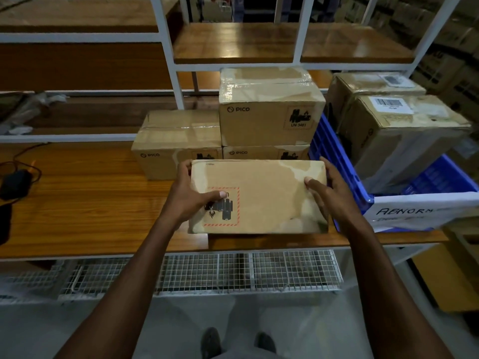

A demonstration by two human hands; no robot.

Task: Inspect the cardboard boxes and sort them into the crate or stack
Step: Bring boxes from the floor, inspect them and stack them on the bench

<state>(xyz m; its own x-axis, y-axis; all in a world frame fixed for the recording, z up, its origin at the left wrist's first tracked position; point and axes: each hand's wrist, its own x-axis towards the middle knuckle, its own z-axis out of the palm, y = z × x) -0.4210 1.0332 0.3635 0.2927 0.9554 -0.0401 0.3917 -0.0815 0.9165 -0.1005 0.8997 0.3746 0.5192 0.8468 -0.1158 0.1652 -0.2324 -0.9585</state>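
I hold a flat cardboard box with a red-bordered battery label above the front of the wooden table. My left hand grips its left end, thumb on the label. My right hand grips its right end, thumb on top. Behind it stand three PICO boxes: a single one on the left and a stack of two beside it. To the right, a blue crate with a white "ABNORM..." sign holds two taped boxes.
White shelf posts rise behind the boxes, with wooden shelves above. A black device with cables lies at the table's left edge. A wire mesh rack runs below the table front. My shoes show on the floor.
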